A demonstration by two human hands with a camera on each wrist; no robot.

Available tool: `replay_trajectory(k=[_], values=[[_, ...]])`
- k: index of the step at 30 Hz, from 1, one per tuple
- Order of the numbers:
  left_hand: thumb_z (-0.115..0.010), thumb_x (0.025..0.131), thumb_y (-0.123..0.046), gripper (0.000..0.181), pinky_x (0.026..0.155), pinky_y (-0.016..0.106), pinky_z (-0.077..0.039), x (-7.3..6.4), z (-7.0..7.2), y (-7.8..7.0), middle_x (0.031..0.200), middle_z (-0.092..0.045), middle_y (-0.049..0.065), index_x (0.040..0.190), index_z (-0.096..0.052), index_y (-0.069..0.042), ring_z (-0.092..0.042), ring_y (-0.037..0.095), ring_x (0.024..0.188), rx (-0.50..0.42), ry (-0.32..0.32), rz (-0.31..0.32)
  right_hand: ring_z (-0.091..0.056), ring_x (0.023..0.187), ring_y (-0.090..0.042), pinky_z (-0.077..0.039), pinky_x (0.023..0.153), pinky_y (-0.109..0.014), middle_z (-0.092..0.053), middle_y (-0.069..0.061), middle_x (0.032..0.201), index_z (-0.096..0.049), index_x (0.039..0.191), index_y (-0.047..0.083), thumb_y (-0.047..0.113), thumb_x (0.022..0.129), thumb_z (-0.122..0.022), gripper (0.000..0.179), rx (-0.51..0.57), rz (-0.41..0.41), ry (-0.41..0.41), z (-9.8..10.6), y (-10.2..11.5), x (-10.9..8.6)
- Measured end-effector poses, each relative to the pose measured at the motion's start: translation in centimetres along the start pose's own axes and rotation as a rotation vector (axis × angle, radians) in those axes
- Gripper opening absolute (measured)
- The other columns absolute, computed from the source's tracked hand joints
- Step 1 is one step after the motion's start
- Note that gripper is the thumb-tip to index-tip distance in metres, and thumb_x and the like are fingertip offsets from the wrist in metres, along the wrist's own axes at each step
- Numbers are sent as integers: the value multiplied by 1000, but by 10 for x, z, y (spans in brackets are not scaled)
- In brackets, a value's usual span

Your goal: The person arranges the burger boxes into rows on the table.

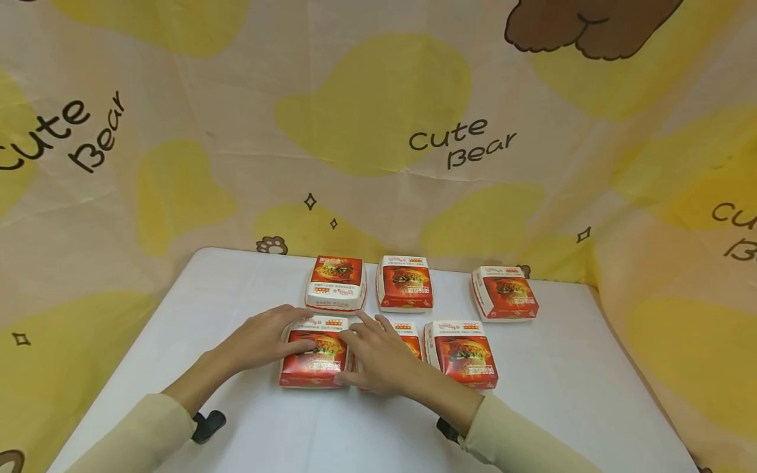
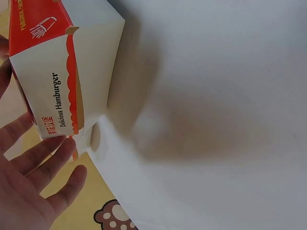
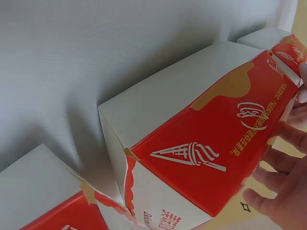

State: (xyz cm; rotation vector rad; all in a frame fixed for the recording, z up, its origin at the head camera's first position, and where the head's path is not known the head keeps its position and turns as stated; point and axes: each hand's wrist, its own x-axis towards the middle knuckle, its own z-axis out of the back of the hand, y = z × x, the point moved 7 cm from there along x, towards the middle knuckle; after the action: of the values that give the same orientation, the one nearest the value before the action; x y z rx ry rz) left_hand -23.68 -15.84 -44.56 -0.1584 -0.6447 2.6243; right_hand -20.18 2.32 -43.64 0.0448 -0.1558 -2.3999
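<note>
Hamburger boxes, red and white with a burger picture, lie in two rows on a white table. My left hand (image 1: 269, 338) is at the left side of the front-left hamburger box (image 1: 316, 376). Its thumb lies over the lid, and its fingers look loosely extended beside the box in the left wrist view. My right hand (image 1: 381, 355) reaches across the front-middle hamburger box (image 3: 192, 143), partly hiding it. Its fingertips and thumb are at the right edge of the front-left box. In the right wrist view, its fingers spread along the middle box's lid edge.
To the right in the front row lies another hamburger box (image 1: 464, 358). Behind stand three more: a left box (image 1: 337, 282) turned the other way round, a middle box (image 1: 405, 282) and a right box (image 1: 506, 293). A patterned curtain (image 1: 378, 98) hangs behind the white table (image 1: 562, 394).
</note>
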Motion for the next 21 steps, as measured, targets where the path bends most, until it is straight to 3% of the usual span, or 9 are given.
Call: replay_trajectory(k=[8, 13, 21], values=[[-67, 94, -40, 55, 102, 58, -43, 1, 1, -6, 138, -60, 11, 140, -58, -10, -53, 35, 129, -64, 18, -54, -34, 144, -32, -25, 116, -55, -59, -4, 135, -59, 135, 18, 62, 86, -66, 66, -3, -8, -17, 1, -7, -7], [-69, 93, -39, 57, 101, 61, -42, 1, -1, -7, 141, -57, 11, 143, -55, -14, -51, 37, 131, -107, 65, -48, -33, 145, -32, -24, 116, -54, -58, -5, 136, -57, 137, 18, 62, 86, -66, 67, 13, -16, -3, 1, -11, -11], [-71, 91, -41, 58, 102, 59, -43, 3, -3, -7, 140, -58, 9, 142, -57, -17, -51, 36, 131, -112, 78, -53, -33, 145, -31, -23, 117, -54, -58, -4, 136, -57, 136, 18, 62, 86, -66, 67, 25, -9, -1, 1, -14, -14]])
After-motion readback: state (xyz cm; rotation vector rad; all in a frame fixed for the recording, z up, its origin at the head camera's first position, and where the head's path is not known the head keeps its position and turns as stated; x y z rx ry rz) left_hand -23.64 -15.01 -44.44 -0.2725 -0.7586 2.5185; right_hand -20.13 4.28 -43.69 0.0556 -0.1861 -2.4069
